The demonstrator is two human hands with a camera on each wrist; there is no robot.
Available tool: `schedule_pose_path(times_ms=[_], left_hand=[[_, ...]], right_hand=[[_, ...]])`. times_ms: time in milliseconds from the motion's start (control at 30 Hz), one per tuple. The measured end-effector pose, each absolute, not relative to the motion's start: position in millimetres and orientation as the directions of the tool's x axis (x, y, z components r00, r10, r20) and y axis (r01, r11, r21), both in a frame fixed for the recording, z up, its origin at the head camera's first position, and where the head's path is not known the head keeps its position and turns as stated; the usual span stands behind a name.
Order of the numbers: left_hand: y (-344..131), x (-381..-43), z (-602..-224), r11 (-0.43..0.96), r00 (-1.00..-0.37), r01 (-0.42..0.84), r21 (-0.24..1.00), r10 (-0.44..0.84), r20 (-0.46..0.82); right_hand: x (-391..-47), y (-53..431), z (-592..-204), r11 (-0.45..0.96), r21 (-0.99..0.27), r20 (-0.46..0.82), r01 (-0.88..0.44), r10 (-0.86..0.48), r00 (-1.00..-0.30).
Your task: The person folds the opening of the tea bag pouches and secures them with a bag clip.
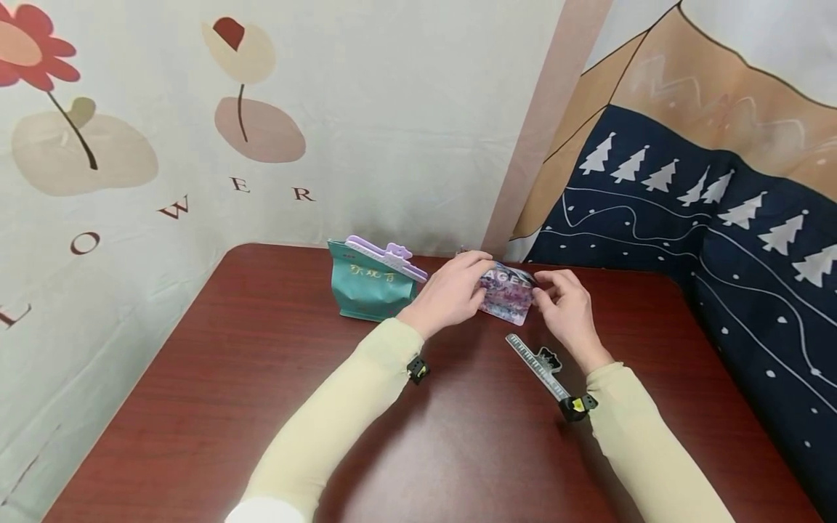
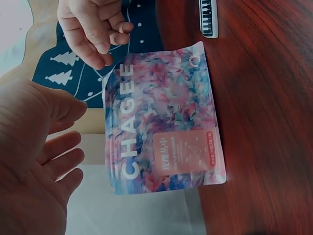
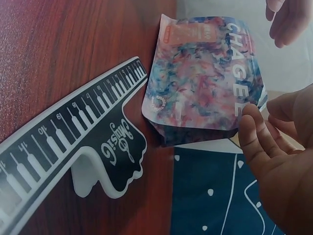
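Observation:
A pink-and-blue CHAGEE pouch (image 1: pixel 506 299) stands upright on the table between my two hands. In the left wrist view, my left hand (image 2: pixel 36 152) is beside the pouch's top edge, thumb and fingers spread and apart from it. My right hand (image 3: pixel 283 152) has loosely bent fingers at the pouch's other top corner; whether they touch it is hard to tell. Nearer me lies a black-and-white bag clip (image 3: pixel 83 115) with a piano-key and ruler pattern and the word Music. It sits beside the right wrist, with no hand on it.
Left of the pouch stands a teal bag (image 1: pixel 371 287), its top held by a purple clip (image 1: pixel 399 261). The dark red-brown table (image 1: pixel 216 378) ends at a printed curtain (image 1: pixel 405 109) behind and a navy tree-patterned cloth (image 1: pixel 654 218) on the right.

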State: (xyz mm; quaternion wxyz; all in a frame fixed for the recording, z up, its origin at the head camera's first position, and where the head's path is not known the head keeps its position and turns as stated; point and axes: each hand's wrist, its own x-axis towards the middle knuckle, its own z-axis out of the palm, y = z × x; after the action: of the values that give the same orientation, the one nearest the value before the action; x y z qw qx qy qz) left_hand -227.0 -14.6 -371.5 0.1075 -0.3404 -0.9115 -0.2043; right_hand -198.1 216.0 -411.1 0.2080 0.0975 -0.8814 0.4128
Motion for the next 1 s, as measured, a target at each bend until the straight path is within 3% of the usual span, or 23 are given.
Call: schedule_pose_path(times_ms=[500,1000], left_hand=[[1.3,-237.1,-380.2,0.742,-0.793,0.609,0.28,0.563,0.232],[8.4,-242.0,-385.6,0.757,-0.783,0.62,0.208,0.577,0.232]], right_hand=[[-202.2,215.7,-414.3,0.637,-0.714,0.39,-0.292,0.014,-0.921],[-204.7,212.5,-418.7,0.634,-0.713,0.412,-0.3,0.032,-0.91]])
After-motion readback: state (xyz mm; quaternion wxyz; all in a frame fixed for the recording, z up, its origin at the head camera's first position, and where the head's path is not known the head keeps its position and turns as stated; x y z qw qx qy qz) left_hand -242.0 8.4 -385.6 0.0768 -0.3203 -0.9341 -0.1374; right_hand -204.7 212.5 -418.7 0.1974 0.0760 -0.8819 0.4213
